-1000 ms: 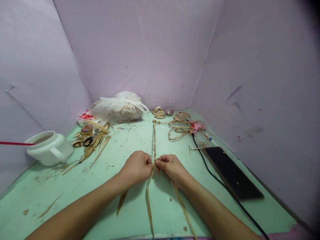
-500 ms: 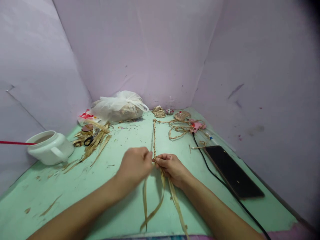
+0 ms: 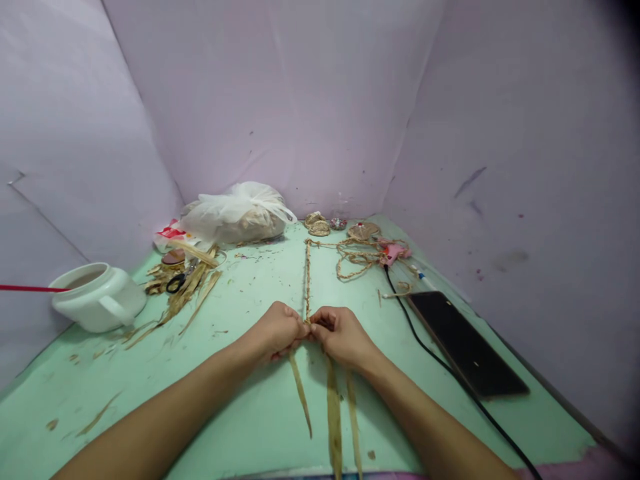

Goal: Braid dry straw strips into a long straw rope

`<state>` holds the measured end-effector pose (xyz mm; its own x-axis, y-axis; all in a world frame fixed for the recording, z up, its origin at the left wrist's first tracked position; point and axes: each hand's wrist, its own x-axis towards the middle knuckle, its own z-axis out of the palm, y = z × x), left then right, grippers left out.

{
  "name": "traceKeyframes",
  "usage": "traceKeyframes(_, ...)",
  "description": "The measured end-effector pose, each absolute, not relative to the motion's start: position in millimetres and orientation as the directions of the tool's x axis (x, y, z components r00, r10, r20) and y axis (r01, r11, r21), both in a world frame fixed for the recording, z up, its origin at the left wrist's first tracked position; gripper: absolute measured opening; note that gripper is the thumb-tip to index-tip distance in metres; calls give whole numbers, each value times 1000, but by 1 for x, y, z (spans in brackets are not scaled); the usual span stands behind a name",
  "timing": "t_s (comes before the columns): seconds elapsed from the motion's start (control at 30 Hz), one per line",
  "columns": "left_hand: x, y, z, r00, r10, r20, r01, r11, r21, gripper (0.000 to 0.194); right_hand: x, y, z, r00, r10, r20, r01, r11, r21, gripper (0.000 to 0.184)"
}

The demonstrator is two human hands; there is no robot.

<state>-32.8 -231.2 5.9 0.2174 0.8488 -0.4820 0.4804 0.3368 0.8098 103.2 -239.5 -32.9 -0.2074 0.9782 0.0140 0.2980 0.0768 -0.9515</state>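
Note:
A braided cord (image 3: 308, 283) of dry plant fibre runs straight from the far part of the table toward me, ending at my fingertips. My left hand (image 3: 281, 330) is closed on a fibre strip (image 3: 301, 397) that hangs below it. Close beside it, my right hand (image 3: 343, 337) pinches the near end of the braid, with two more flat strips (image 3: 334, 420) trailing down toward the table's front edge. The fingertips of both hands nearly meet and hide the spot where the strips join the braid.
At left stand a white pot (image 3: 103, 297) with a red stick, and scissors (image 3: 176, 283) on dry fibre strips (image 3: 193, 290). A white plastic bag (image 3: 240, 213) lies at the back. Right are coiled cord (image 3: 353, 273), a pink glue gun (image 3: 395, 252), its black cable (image 3: 415, 343) and a dark slab (image 3: 467, 343).
My left hand has come down and closer to the right hand, drawing a strip with it. The hanging strips have shifted and no longer cross.

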Motion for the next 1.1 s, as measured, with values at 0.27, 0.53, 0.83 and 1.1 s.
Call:
traceKeyframes(0.27, -27, -236, -4, 196, 919, -343, 412, 240, 879, 12, 106, -253, -17, -147, 983, 114, 717, 185, -672, 18)
traceKeyframes(0.53, -23, -239, 4, 127, 899, -418, 377, 346, 859, 9, 104, -267, -9, -177, 982, 64, 679, 169, -715, 19)
traceKeyframes(0.83, -29, -238, 3, 289, 892, -347, 364, 233, 902, 12, 106, -269, -16, -398, 885, 243, 714, 465, -523, 18)
traceKeyframes(1.1, -32, -236, -6, 326, 894, -309, 360, 185, 914, 11, 124, -252, 1, -275, 958, -84, 334, 13, -943, 22)
